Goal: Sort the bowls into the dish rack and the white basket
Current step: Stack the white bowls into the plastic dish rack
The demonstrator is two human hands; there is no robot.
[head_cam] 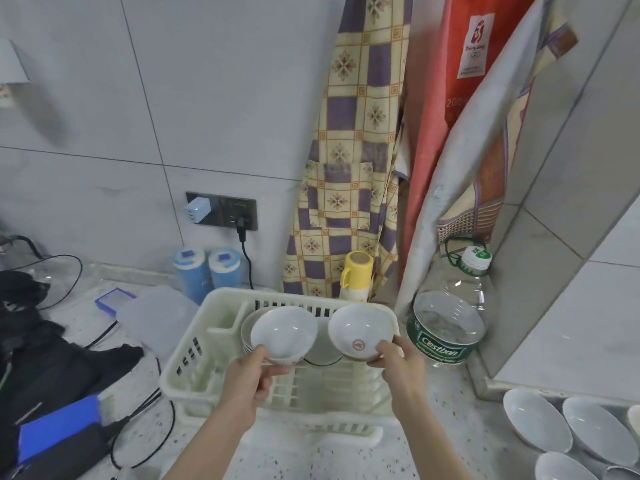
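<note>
A white slotted basket (194, 355) stands on the speckled counter in front of me. My left hand (251, 375) holds a plain white bowl (284, 332) above it, tilted toward me. My right hand (398, 362) grips a second white bowl (358, 329) with a red emblem inside, also tilted, over the basket's right side. Behind these two, other white bowls (320, 344) stand on edge inside the basket, partly hidden. Three more white bowls (535, 424) lie in a rack at the bottom right, cut off by the frame edge.
A large Cestbon water bottle (450, 317) stands just right of the basket. A yellow-lidded bottle (356, 275) and two blue canisters (207, 271) sit behind it. Aprons (349, 168) hang on the tiled wall. Black cloth, cables and a blue pack (59, 427) crowd the left counter.
</note>
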